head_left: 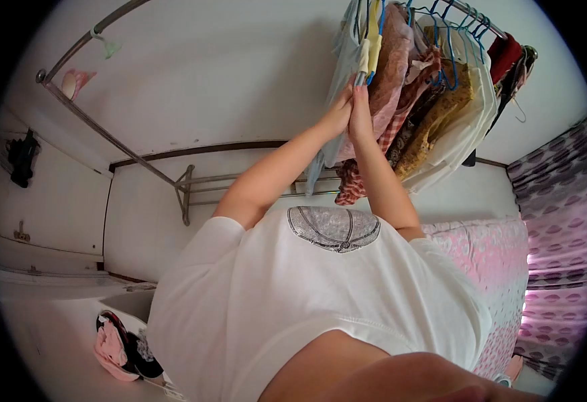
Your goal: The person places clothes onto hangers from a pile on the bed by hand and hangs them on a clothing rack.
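My left hand (pixel 337 115) and my right hand (pixel 360 119) are raised together, close against each other, at the left end of a row of hung clothes. Between their fingertips is the lower end of a narrow pale yellow garment (pixel 374 50), with a small grey strip beside it. Part of the fingers is hidden, so the exact grip is unclear. A blue hanger (pixel 381 19) shows by the yellow cloth. Left of it hangs a light blue-grey garment (pixel 342 57); a dusty pink garment (pixel 392 63) hangs just right of my hands.
The metal clothes rack (pixel 99 127) runs along the left and top. Farther right hang a mustard patterned garment (pixel 444 110) and a white garment (pixel 478 117). A pink bedspread (pixel 484 261) and patterned curtains (pixel 561 208) are at right. A bin (pixel 132 305) stands lower left.
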`<action>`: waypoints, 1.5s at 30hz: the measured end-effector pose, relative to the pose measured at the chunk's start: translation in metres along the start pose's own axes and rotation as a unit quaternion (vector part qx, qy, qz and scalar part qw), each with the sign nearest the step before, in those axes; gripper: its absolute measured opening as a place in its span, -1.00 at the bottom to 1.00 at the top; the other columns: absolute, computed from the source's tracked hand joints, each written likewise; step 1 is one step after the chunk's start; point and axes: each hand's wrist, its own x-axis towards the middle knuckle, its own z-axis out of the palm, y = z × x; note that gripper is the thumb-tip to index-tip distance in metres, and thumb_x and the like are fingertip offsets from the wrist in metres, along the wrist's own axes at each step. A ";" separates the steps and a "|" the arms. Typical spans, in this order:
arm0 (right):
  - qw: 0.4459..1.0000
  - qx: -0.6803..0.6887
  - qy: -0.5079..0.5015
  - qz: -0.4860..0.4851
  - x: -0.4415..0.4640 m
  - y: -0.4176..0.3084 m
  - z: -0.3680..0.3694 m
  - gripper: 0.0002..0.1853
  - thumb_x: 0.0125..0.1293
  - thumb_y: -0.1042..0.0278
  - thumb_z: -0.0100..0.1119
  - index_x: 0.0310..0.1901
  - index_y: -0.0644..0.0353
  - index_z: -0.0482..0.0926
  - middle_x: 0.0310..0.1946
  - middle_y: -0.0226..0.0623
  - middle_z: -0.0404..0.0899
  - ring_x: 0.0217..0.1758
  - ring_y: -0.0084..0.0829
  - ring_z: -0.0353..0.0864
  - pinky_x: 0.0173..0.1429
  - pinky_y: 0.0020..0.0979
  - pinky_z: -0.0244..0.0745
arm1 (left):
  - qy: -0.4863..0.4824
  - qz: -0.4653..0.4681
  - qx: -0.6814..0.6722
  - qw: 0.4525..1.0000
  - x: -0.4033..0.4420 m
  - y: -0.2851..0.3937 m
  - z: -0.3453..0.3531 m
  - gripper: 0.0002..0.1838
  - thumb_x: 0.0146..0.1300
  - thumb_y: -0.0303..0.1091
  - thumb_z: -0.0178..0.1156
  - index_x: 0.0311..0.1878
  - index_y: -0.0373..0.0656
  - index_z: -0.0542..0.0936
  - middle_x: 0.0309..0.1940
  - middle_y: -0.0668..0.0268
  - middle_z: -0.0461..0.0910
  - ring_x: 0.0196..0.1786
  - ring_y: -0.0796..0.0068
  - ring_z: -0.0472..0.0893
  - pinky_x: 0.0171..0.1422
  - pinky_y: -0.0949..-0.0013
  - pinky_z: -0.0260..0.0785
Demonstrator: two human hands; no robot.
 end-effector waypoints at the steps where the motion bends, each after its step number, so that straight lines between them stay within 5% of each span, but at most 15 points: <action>1: 1.000 -0.001 0.000 0.007 -0.003 0.006 -0.002 -0.42 0.38 0.09 -0.29 0.33 0.23 -0.04 0.28 -0.13 0.07 0.34 -0.28 0.04 0.36 -0.38 -0.11 | -0.002 0.005 0.002 1.000 0.001 -0.006 -0.001 -0.45 0.36 -0.28 -0.25 0.37 -0.17 -0.08 0.39 0.15 -0.13 0.43 0.31 -0.14 0.44 0.36 -0.30; 6: 0.999 -0.013 0.002 0.040 -0.028 0.019 -0.006 -0.42 0.40 0.04 -0.33 0.32 0.25 -0.01 0.29 -0.15 0.05 0.36 -0.29 -0.01 0.38 -0.38 -0.16 | -0.019 0.018 0.023 0.999 0.005 -0.067 -0.009 -0.44 0.37 -0.25 -0.27 0.38 -0.11 -0.12 0.39 0.14 -0.13 0.43 0.27 -0.14 0.44 0.36 -0.29; 10: 0.998 -0.021 0.000 0.058 -0.041 0.056 -0.023 -0.40 0.40 -0.01 -0.35 0.31 0.26 0.01 0.29 -0.16 0.06 0.35 -0.30 0.00 0.38 -0.39 -0.16 | 0.005 -0.012 0.052 0.999 -0.018 -0.078 -0.004 -0.36 0.37 0.00 -0.28 0.37 -0.19 -0.10 0.37 0.13 -0.07 0.41 0.28 -0.08 0.42 0.36 -0.23; 15: 0.984 -0.081 0.078 0.136 -0.086 0.057 -0.021 -0.44 0.40 0.02 -0.36 0.27 0.28 0.10 0.22 -0.16 0.19 0.29 -0.31 0.12 0.34 -0.42 -0.06 | -0.014 -0.089 0.060 0.994 -0.039 -0.121 -0.007 -0.39 0.34 -0.11 -0.17 0.36 -0.16 -0.05 0.34 0.08 0.00 0.39 0.17 0.01 0.40 0.29 -0.12; 17: 0.982 -0.089 0.092 0.137 -0.101 0.066 -0.023 -0.46 0.40 0.06 -0.36 0.25 0.29 0.13 0.19 -0.16 0.23 0.26 -0.32 0.16 0.32 -0.41 -0.02 | -0.038 -0.018 0.102 0.994 -0.043 -0.156 -0.013 -0.38 0.33 -0.09 -0.16 0.36 -0.14 -0.04 0.32 0.06 0.05 0.37 0.14 0.05 0.39 0.28 -0.08; 23: 0.981 -0.101 0.116 0.120 -0.156 0.104 -0.040 -0.43 0.39 0.06 -0.33 0.29 0.28 0.04 0.24 -0.17 0.15 0.31 -0.31 0.08 0.34 -0.41 -0.07 | -0.128 -0.145 0.070 0.979 -0.102 -0.154 -0.001 -0.36 0.31 0.00 -0.18 0.36 -0.05 -0.02 0.29 0.06 0.12 0.34 0.14 0.12 0.36 0.30 -0.03; 26: 0.976 -0.094 0.153 0.119 -0.191 0.091 -0.039 -0.39 0.39 0.02 -0.32 0.32 0.27 -0.02 0.30 -0.17 0.06 0.36 -0.33 -0.01 0.37 -0.41 -0.14 | -0.177 -0.277 0.013 0.944 -0.135 -0.138 0.014 -0.29 0.32 0.16 -0.36 0.39 -0.08 -0.13 0.38 0.20 -0.12 0.41 0.27 -0.09 0.41 0.31 -0.18; 33: 0.936 -0.119 0.303 0.133 -0.292 0.065 -0.061 -0.29 0.35 -0.10 -0.28 0.32 0.31 -0.05 0.33 -0.12 0.00 0.40 -0.31 -0.06 0.39 -0.44 -0.17 | -0.321 -0.117 0.076 0.937 -0.200 -0.239 0.069 -0.29 0.33 0.13 -0.35 0.39 -0.10 -0.20 0.40 0.20 -0.21 0.43 0.32 -0.21 0.42 0.37 -0.28; 34: 0.923 -0.123 0.342 0.130 -0.305 0.065 -0.067 -0.30 0.35 -0.08 -0.28 0.30 0.36 -0.02 0.31 -0.10 0.05 0.37 -0.29 0.03 0.37 -0.43 -0.10 | -0.285 -0.153 -0.002 0.946 -0.216 -0.195 0.086 -0.32 0.32 -0.04 -0.18 0.36 -0.22 -0.10 0.36 0.09 -0.06 0.41 0.22 -0.06 0.41 0.32 -0.18; 37: 0.913 -0.166 0.357 0.102 -0.349 0.055 -0.090 -0.31 0.35 -0.06 -0.27 0.27 0.40 0.04 0.28 -0.04 0.11 0.34 -0.26 0.10 0.35 -0.41 -0.03 | -0.343 -0.124 0.066 0.929 -0.231 -0.228 0.120 -0.29 0.27 -0.02 -0.09 0.37 -0.16 -0.06 0.38 0.07 -0.11 0.42 0.18 -0.08 0.41 0.28 -0.17; 40: 0.847 -0.266 0.446 0.111 -0.392 0.051 -0.120 -0.36 0.34 -0.03 -0.25 0.21 0.44 0.16 0.21 0.08 0.21 0.30 -0.18 0.17 0.33 -0.37 0.02 | -0.401 -0.061 0.233 0.884 -0.242 -0.219 0.149 -0.23 0.20 0.05 -0.03 0.37 -0.10 -0.05 0.38 0.06 -0.15 0.41 0.12 -0.08 0.40 0.20 -0.17; 45: 0.746 -0.311 0.568 0.151 -0.487 0.031 -0.146 -0.33 0.29 -0.07 -0.19 0.17 0.44 0.22 0.16 0.15 0.25 0.28 -0.08 0.20 0.32 -0.30 0.06 | -0.440 -0.058 0.284 0.850 -0.288 -0.199 0.195 -0.21 0.16 0.18 -0.05 0.37 0.02 -0.02 0.39 0.07 -0.18 0.41 0.07 -0.12 0.37 -0.03 -0.22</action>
